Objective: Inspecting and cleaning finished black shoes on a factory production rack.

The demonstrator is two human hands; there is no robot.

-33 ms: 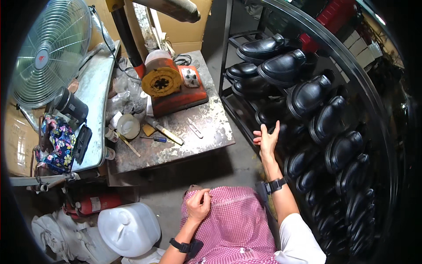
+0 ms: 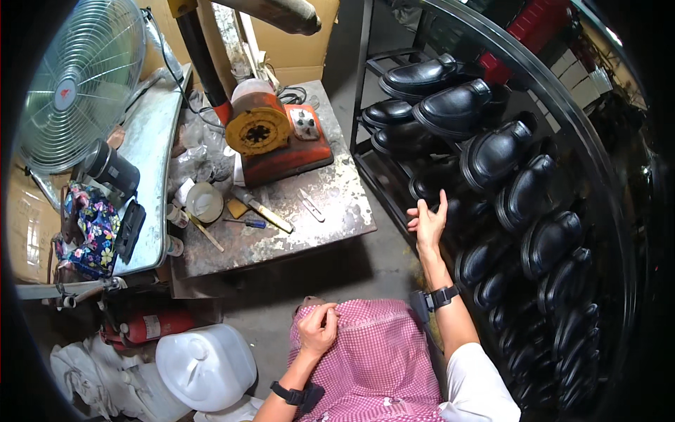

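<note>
Black shoes (image 2: 452, 109): smooth, leather-like, and I get sharp glossy highlights on the toes
Rack (image 2: 363, 77): dark metal bars, with a low sheen on my feed
Checked cloth (image 2: 365, 344): woven, matt, softly creased
White sleeve (image 2: 478, 380): matt cloth
Table (image 2: 344, 211): rough, patchy, flaking top; I cannot tell wood from metal at this remove
Orange machine base (image 2: 290, 167): painted, scuffed, looks like metal to me
Fan guard (image 2: 105, 56): thin, shiny metal wire
Jug (image 2: 206, 367): smooth, milky, translucent plastic
Clear bags (image 2: 204, 167): thin, crinkled, shiny plastic
Cardboard (image 2: 302, 49): matt brown paper board
Extinguisher (image 2: 165, 323): red metal, smooth, fairly glossy from where I sit
</note>
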